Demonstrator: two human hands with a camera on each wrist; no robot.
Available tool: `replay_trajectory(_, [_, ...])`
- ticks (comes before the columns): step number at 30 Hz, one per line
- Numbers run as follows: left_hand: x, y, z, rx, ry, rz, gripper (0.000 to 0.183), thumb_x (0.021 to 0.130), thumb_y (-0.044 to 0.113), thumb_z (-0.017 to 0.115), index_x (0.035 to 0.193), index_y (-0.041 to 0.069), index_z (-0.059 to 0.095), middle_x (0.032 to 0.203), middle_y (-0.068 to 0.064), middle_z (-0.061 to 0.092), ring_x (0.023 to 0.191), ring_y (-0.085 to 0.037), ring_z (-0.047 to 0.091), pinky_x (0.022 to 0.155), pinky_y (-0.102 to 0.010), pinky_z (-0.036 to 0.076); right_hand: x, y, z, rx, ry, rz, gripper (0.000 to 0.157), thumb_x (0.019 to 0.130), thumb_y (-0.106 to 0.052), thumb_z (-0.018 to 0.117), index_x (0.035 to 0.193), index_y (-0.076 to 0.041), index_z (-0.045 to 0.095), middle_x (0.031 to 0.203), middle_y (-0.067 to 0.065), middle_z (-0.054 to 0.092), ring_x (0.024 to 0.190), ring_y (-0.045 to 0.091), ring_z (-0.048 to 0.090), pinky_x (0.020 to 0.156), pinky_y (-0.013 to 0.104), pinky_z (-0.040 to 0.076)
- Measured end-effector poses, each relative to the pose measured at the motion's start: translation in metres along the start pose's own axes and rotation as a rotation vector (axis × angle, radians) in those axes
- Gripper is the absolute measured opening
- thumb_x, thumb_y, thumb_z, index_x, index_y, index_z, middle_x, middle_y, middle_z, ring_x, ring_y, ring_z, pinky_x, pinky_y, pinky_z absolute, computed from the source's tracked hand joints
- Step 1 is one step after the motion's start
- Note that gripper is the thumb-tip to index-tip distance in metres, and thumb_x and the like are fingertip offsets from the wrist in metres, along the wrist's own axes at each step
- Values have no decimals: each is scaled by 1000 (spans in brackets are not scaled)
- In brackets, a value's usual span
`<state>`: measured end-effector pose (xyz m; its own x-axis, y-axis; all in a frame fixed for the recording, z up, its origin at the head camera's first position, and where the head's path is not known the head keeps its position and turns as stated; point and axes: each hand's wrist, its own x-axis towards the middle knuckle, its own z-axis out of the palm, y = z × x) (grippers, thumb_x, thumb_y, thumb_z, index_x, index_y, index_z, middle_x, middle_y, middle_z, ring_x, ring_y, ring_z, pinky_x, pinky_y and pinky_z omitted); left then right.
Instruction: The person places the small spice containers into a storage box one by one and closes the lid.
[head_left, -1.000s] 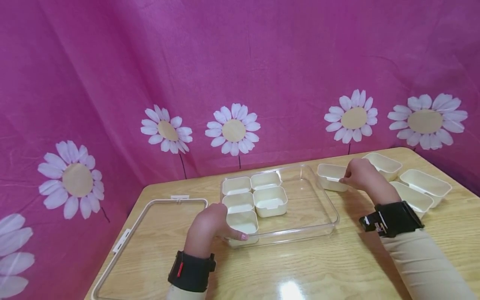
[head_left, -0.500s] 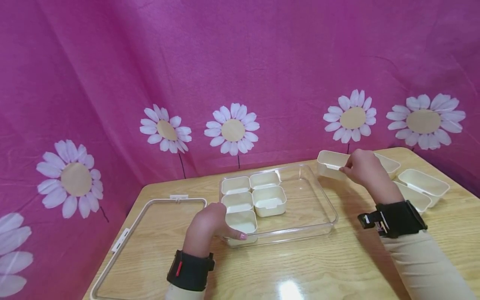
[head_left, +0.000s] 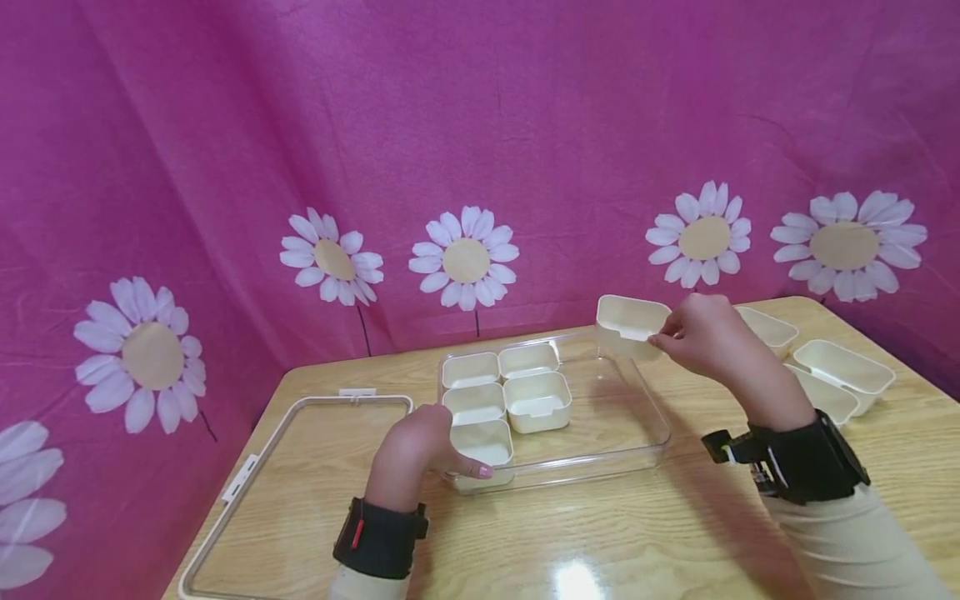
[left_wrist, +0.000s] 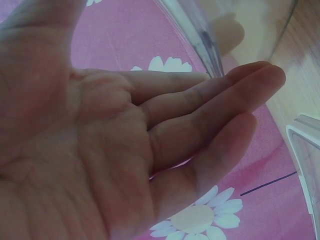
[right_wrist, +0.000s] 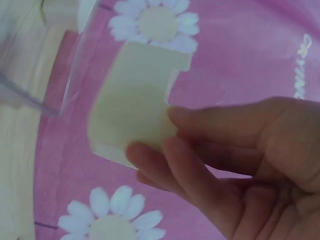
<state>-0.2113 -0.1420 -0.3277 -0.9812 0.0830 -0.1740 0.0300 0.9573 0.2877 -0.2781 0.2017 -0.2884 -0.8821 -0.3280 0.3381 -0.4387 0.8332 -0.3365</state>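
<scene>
My right hand [head_left: 705, 337] pinches the near rim of a small cream plastic container [head_left: 628, 327], held raised over the back right corner of a clear plastic box [head_left: 600, 460]. In the right wrist view, thumb and fingertips grip one end of that container [right_wrist: 132, 100]. Several cream containers [head_left: 540, 404] sit in the left half of the box, in two columns. My left hand [head_left: 420, 454] rests at the box's front left corner, thumb along the front wall. The left wrist view shows its fingers [left_wrist: 200, 112] extended, tips right at the box wall [left_wrist: 197, 37].
A clear lid [head_left: 300, 492] with a pale frame and clips lies on the wooden table [head_left: 525, 542] at left. Several more cream containers [head_left: 847, 367] stand at the right. A pink cloth [head_left: 570, 150] with daisies hangs behind the table.
The right hand has lifted the cream container off the table right of the box and carried it left, over the box's back right corner. The left hand has stayed in place.
</scene>
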Motion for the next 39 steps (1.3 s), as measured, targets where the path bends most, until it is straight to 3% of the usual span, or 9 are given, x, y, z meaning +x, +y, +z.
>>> replay_trajectory(12, [0,-3,1,-5,4,4,72,61,44,98,99,-5,61,85,-9,59,79,-21,54,76,-37,51,-12,-30,8,52,-249,-193,14,79,-11,82,68,-4,77,62,-2,67,57,9,54,54,30,49])
replay_trajectory(20, [0,-2,1,-3,3,-2,74,61,45,98,101,-6,61,87,-10,60,80,-22,55,77,-38,51,-16,-37,20,52,-375,-222,25,74,-7,83,55,-11,69,50,-12,51,51,5,42,50,24,39])
replay_trajectory(26, [-1,-1,1,-9,5,2,72,61,44,98,99,-5,61,85,-9,60,79,-22,55,76,-38,50,-17,-40,26,34,-430,-231,20,74,-7,84,59,-11,72,54,-10,61,53,4,49,53,25,45])
replay_trajectory(39, [-1,-1,1,-1,8,14,71,61,44,98,98,-5,62,84,-9,60,78,-21,54,73,-37,50,-18,-44,35,-34,-518,-209,20,77,-9,86,63,-8,72,60,-6,63,57,6,52,55,24,46])
